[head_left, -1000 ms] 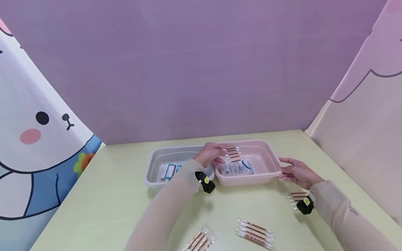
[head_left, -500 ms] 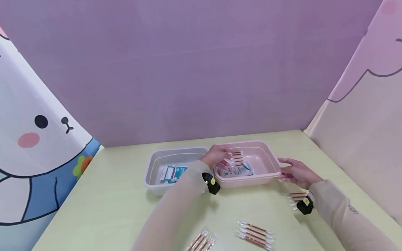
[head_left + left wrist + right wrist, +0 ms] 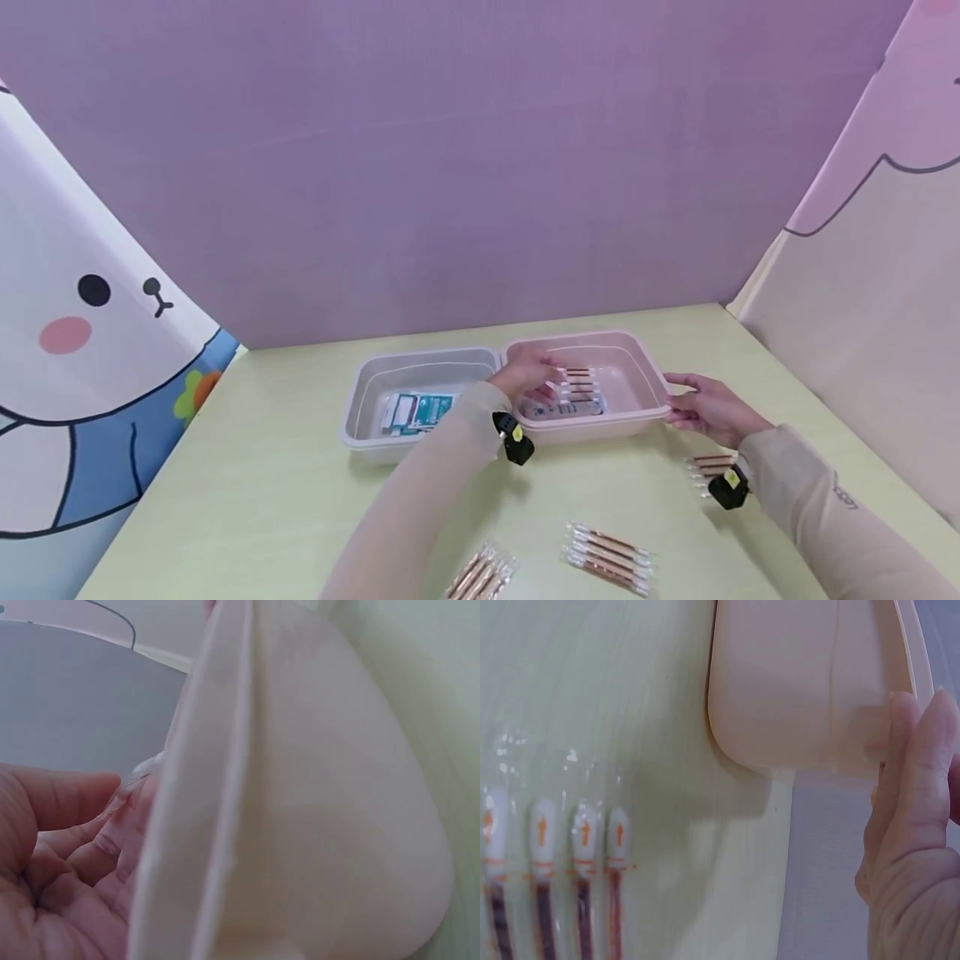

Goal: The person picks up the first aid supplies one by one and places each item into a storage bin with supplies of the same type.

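Note:
My left hand (image 3: 528, 373) reaches over the near-left side of a pink plastic basin (image 3: 600, 429). Thumb and fingers pinch the clear wrapper of a pack of cotton swabs (image 3: 579, 385) with brown shafts, held inside the basin. Below that pack lies a white and blue packet (image 3: 581, 408), partly covered. In the left wrist view, the basin's wall (image 3: 315, 787) hides part of the hand (image 3: 67, 847). At the basin's right end, my right hand (image 3: 708, 408) grips the rim, with fingers against the wall (image 3: 802, 690) in the right wrist view.
A grey basin (image 3: 367, 446) with white and teal packets (image 3: 416, 412) stands against the pink one's left side. On the table lie more swab packs: one at front centre (image 3: 480, 573), one right of it (image 3: 609, 558), and one under the right wrist (image 3: 705, 468).
The left hand has moved right and slightly down into the pink basin, carrying the swab pack over the packet. My right hand stays on the rim.

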### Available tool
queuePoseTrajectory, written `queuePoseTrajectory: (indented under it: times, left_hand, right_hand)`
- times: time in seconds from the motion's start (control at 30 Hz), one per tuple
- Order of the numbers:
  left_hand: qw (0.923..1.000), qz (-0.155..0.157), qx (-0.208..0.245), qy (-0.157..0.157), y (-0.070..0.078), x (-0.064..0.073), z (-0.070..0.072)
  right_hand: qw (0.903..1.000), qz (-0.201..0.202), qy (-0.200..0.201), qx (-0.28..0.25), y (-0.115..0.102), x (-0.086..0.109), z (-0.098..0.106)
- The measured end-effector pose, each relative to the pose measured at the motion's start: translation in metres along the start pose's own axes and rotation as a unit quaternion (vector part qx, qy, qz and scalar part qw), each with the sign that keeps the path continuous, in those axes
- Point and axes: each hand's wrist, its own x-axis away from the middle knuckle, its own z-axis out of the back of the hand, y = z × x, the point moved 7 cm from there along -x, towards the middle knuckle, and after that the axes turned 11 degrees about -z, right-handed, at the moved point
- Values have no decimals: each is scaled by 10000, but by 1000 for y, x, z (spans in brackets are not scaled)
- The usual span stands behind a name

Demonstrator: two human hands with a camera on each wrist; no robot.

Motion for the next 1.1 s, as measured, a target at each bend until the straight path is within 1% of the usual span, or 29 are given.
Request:
queuePoseTrajectory:
  times: [0.13,0.23,0.37,0.4,0.53,0.63,0.67,0.73,0.87,0.9,1.03,1.07,1.1]
  left_hand:
    - [9999,-121,-65,-79,2,2,-4]
    - [9997,-239,-99,-5,5,5,-6]
    - [9994,-287,-29,210,6,7,-6]
    - [9993,-265,0,253,6,7,-5]
    - [9987,-254,-123,432,5,2,3]
    - [9975,-350,-307,523,7,0,10]
    - [9968,-482,-350,530,7,-2,13]
    - [9961,-593,-435,482,9,-2,15]
    - [9958,-745,-360,395,12,3,16]
    - [9964,-664,-320,420,13,6,16]
    - [9969,-663,-222,367,16,14,16]
    - [9968,-704,-214,321,16,16,16]
    - [9958,-841,-269,227,18,19,15]
  right_hand:
    - [10000,-15,-16,-58,1,0,0]
    - [10000,-21,-18,-83,2,0,0]
    - [10000,-40,-63,-65,4,0,0]
    - [9999,-40,-82,-55,4,0,-1]
    - [9999,-36,-110,-66,2,-1,0]
    - [9999,-79,-124,-84,0,-2,0]
    - [9998,-83,-151,-75,0,-3,-1]
    - [9998,-79,-197,-62,0,-3,-1]
    - [9996,-41,-266,-127,1,-2,0]
    - [9995,-22,-295,-141,1,-2,0]
    - [9992,18,-375,-146,1,-1,1]
    - [9991,30,-389,-134,2,-1,1]
    - [9991,40,-398,-118,2,-2,1]
